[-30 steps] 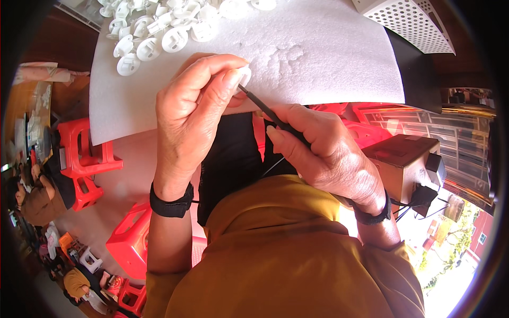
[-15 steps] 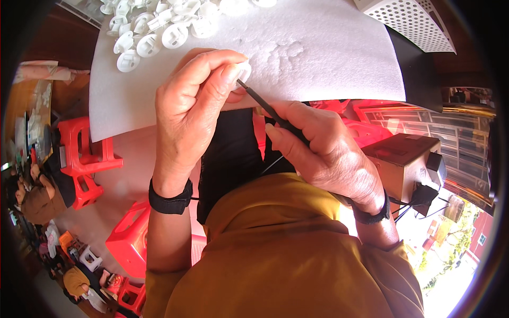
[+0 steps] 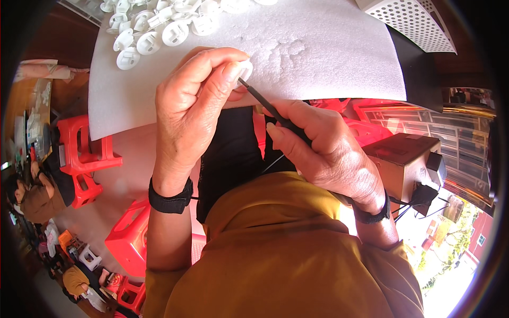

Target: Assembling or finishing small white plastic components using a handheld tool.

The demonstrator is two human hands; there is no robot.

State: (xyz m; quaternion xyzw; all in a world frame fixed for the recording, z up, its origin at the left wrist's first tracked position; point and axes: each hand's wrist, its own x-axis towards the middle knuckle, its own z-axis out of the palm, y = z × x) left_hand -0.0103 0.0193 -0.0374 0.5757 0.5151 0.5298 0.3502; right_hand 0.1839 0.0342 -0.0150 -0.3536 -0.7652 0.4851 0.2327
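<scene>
Between thumb and fingers my left hand (image 3: 193, 98) pinches a small white round plastic part (image 3: 245, 70), mostly covered by the fingertips. A slim dark tool with a thin shaft, like a small screwdriver (image 3: 265, 103), is gripped in my right hand (image 3: 326, 140). Its tip meets the white part near my left thumb; whether it sits inside or only touches cannot be made out. Both hands are over the near edge of a white foam sheet (image 3: 339, 53). Many similar white round plastic parts (image 3: 175, 33) lie loosely piled on the sheet's far left.
A white perforated box (image 3: 405, 21) stands at the far right of the sheet. Red plastic stools (image 3: 85, 148) are on the floor to the left. Beside my right forearm sits a cardboard box (image 3: 403, 153) with black cables. Another person (image 3: 45, 199) is at the far left.
Hardly anything differs. The white part is turned slightly in my left fingers, and the tool tip stays against it with only a tiny shift.
</scene>
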